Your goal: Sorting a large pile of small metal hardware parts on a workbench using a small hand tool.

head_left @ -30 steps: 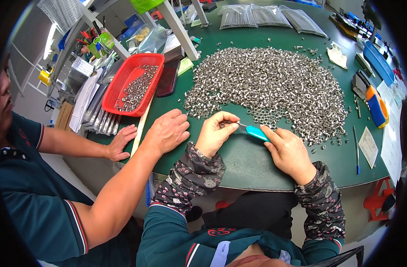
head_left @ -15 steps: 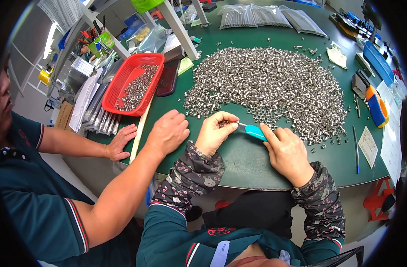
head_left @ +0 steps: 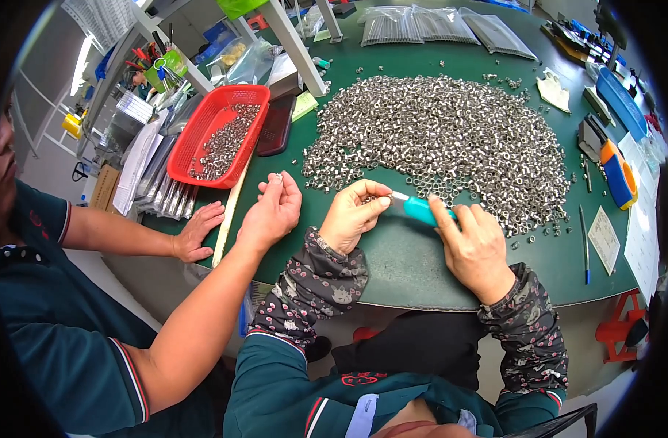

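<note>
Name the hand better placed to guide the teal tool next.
Right hand, likely: it grips the teal tool, while the left hand is pinched near the tool's metal tip.

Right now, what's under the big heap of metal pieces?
The metal heap rests on the green tabletop, which shows around the edges; whatever lies beneath the middle is covered from view.

Parts pile (head_left: 436,131) on tabletop (head_left: 421,274), basket (head_left: 192,139) left of it; I count 3 bags (head_left: 447,28) behind, pen (head_left: 585,244) then card (head_left: 605,242) off right.
</note>
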A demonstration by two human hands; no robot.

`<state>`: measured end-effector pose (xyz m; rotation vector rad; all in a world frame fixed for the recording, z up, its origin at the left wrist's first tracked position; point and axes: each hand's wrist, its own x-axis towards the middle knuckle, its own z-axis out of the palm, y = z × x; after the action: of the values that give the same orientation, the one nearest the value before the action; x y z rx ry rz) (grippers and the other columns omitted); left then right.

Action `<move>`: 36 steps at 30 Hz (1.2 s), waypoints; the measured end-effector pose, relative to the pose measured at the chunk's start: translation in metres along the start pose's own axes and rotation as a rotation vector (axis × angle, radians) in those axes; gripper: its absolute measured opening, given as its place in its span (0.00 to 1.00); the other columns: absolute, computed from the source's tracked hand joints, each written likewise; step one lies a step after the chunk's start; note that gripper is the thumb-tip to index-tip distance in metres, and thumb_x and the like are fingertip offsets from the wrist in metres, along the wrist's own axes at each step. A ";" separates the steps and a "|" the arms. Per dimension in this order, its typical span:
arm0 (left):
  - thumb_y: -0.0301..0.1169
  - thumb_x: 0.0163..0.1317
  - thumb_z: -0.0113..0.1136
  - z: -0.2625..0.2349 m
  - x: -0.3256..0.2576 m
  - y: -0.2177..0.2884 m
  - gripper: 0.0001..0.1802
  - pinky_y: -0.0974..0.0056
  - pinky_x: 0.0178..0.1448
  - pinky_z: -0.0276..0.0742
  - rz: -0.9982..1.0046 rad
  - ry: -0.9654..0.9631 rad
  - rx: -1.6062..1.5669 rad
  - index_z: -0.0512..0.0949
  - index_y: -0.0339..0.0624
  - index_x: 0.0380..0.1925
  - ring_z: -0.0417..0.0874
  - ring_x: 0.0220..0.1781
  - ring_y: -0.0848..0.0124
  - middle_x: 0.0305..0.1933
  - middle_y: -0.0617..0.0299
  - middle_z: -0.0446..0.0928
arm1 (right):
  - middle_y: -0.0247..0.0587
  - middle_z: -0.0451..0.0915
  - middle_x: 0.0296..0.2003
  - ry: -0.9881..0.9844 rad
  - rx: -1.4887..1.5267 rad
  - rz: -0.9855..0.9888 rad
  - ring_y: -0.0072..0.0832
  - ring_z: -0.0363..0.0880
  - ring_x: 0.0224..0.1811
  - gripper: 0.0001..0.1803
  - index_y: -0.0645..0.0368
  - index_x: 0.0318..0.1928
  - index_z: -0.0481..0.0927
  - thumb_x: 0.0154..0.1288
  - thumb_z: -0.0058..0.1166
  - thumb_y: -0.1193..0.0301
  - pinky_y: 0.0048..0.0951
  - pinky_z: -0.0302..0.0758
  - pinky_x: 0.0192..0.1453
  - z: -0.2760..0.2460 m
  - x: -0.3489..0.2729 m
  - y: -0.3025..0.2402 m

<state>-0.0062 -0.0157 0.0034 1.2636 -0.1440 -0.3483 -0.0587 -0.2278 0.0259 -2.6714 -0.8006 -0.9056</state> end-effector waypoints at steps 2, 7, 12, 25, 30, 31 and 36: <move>0.23 0.56 0.54 0.000 0.001 0.000 0.08 0.81 0.16 0.51 -0.012 -0.003 -0.037 0.71 0.36 0.36 0.61 0.17 0.88 0.30 0.63 0.73 | 0.35 0.65 0.21 0.058 0.028 0.049 0.28 0.66 0.23 0.24 0.57 0.50 0.71 0.48 0.53 0.74 0.28 0.65 0.25 0.000 0.000 0.003; 0.23 0.57 0.53 -0.002 0.001 0.000 0.08 0.81 0.16 0.53 -0.020 -0.010 -0.124 0.71 0.36 0.37 0.63 0.18 0.87 0.31 0.61 0.74 | 0.36 0.65 0.22 0.007 0.116 0.090 0.30 0.67 0.23 0.26 0.56 0.51 0.70 0.46 0.56 0.74 0.30 0.66 0.26 0.002 -0.002 0.005; 0.23 0.57 0.53 -0.003 0.002 -0.001 0.08 0.81 0.16 0.54 -0.015 -0.033 -0.129 0.71 0.36 0.37 0.64 0.19 0.87 0.32 0.61 0.74 | 0.38 0.66 0.22 -0.051 0.207 0.095 0.32 0.67 0.24 0.26 0.57 0.50 0.71 0.44 0.56 0.76 0.31 0.67 0.28 0.001 -0.002 0.003; 0.23 0.56 0.54 0.000 0.001 -0.001 0.08 0.81 0.17 0.53 0.044 0.029 -0.016 0.71 0.37 0.37 0.62 0.20 0.87 0.33 0.64 0.73 | 0.37 0.67 0.21 -0.039 0.241 0.135 0.31 0.69 0.24 0.24 0.56 0.50 0.71 0.48 0.55 0.74 0.32 0.69 0.27 0.004 -0.003 0.006; 0.22 0.56 0.54 0.002 0.001 -0.002 0.08 0.81 0.17 0.52 0.064 0.039 -0.011 0.71 0.37 0.37 0.61 0.19 0.87 0.33 0.65 0.73 | 0.37 0.67 0.19 -0.061 0.224 0.127 0.31 0.70 0.23 0.19 0.56 0.47 0.71 0.51 0.53 0.72 0.32 0.69 0.25 0.003 -0.003 0.000; 0.22 0.55 0.54 0.002 0.002 -0.002 0.08 0.81 0.16 0.52 0.070 0.043 -0.012 0.71 0.37 0.37 0.61 0.19 0.87 0.33 0.65 0.73 | 0.37 0.67 0.19 -0.061 0.221 0.129 0.31 0.70 0.23 0.19 0.56 0.47 0.71 0.51 0.53 0.72 0.32 0.69 0.25 0.003 -0.002 0.000; 0.22 0.55 0.55 0.002 0.001 -0.002 0.08 0.80 0.16 0.51 0.067 0.059 0.025 0.71 0.37 0.36 0.59 0.17 0.88 0.31 0.67 0.71 | 0.37 0.68 0.18 -0.080 0.227 0.159 0.31 0.71 0.22 0.17 0.56 0.45 0.72 0.52 0.53 0.71 0.32 0.70 0.24 0.001 0.000 -0.003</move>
<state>-0.0065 -0.0184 0.0023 1.2894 -0.1401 -0.2519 -0.0598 -0.2247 0.0252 -2.5417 -0.6526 -0.6336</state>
